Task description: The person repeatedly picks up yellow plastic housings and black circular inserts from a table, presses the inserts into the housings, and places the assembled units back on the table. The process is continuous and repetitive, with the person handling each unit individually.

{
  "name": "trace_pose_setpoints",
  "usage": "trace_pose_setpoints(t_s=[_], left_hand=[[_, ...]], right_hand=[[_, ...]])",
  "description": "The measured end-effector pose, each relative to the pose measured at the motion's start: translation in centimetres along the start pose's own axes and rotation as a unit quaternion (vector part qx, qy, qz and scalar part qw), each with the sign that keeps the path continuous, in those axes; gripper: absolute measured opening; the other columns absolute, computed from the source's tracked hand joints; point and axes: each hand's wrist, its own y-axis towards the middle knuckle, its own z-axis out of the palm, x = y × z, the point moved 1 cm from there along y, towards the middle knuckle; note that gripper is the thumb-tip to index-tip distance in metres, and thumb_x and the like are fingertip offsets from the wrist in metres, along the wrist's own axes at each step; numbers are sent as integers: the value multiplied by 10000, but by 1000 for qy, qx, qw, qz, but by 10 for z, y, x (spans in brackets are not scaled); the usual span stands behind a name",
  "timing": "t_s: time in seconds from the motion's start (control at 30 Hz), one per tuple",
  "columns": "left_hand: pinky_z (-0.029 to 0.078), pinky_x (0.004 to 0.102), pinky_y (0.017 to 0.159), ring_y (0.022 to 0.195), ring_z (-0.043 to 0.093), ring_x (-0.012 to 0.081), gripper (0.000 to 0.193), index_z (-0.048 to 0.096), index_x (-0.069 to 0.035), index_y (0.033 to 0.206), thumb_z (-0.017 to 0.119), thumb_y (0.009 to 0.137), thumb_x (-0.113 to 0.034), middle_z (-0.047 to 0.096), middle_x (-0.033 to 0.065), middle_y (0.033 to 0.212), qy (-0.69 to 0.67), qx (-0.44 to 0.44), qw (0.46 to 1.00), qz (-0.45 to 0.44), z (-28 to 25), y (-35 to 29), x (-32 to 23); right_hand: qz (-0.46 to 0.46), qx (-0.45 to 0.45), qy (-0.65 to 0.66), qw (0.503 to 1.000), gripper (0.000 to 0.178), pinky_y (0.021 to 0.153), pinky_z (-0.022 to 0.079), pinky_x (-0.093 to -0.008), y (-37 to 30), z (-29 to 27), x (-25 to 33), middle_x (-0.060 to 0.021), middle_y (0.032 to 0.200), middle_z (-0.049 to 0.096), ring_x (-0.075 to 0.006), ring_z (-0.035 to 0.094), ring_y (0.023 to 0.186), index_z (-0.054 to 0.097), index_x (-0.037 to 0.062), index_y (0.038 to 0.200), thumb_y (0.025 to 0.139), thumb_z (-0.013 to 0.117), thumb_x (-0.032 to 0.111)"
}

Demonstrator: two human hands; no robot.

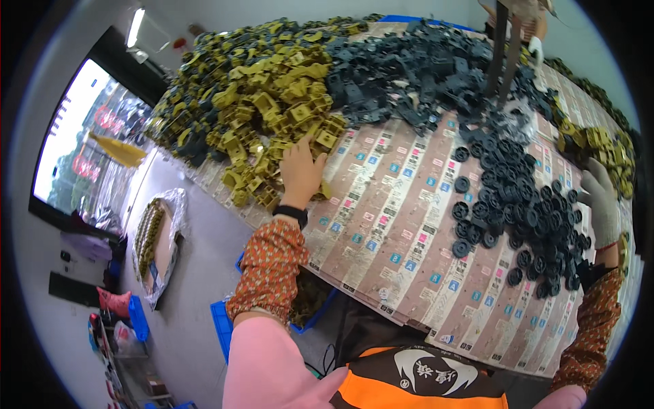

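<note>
My bare left hand (300,172) reaches into the near edge of a heap of olive-yellow plastic parts (272,88). Its thumb stands apart from the fingers, and the fingertips touch a boxy yellow part (329,134). At the far right, my right hand (601,204) wears a pale glove. Its fingers are stretched out at a smaller pile of yellow parts (616,153), and some fingertips are hard to make out. Between my hands lies a spread of dark toy wheels (507,191), left of the gloved hand. No part shows plainly inside either hand.
Behind the wheels is a heap of dark blue-grey plastic parts (409,68). A dark upright post (501,51) and clear plastic wrap (518,119) stand among them. Printed sheets cover the table (381,225). Blue crates (221,330) sit below its left edge. Another person (531,24) is across the table.
</note>
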Motion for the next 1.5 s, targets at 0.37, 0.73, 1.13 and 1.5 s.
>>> trace_pose_setpoints(t_s=[0.37, 0.73, 1.13, 1.5], left_hand=[[550, 505, 988, 1174, 683, 375, 735, 427, -108, 1545, 725, 917, -346, 660, 203, 1329, -360, 140, 916, -107, 8, 17, -49], [536, 654, 1066, 1319, 598, 442, 623, 405, -135, 1583, 625, 1035, -334, 599, 159, 1407, -873, 345, 335, -76, -81, -100, -136], [552, 651, 1043, 1293, 618, 320, 694, 462, -59, 1521, 612, 1039, -535, 619, 118, 1338, -821, 430, 343, -152, -61, -196, -216], [634, 579, 950, 1286, 612, 335, 619, 365, -113, 1563, 632, 1057, -349, 545, 175, 1454, -800, 492, 290, -184, -76, -233, -232]], right_hand=[[-133, 152, -208, 957, 316, 894, 546, -386, -141, 17, 43, -165, 1079, 695, -317, 705, 980, 666, 8, 1234, 933, 650, 105], [-286, 172, -369, 867, 315, 909, 541, -462, -104, 93, 35, -146, 1090, 666, -363, 637, 1070, 682, 61, 1156, 842, 670, 81], [34, 288, 251, 924, 381, 956, 546, -289, -214, 93, 88, -52, 1190, 656, -119, 635, 1078, 582, 9, 1354, 986, 676, 26], [133, 207, 373, 895, 416, 935, 568, -316, -249, 98, 62, -97, 1256, 653, -148, 647, 1081, 571, -5, 1372, 972, 672, 43]])
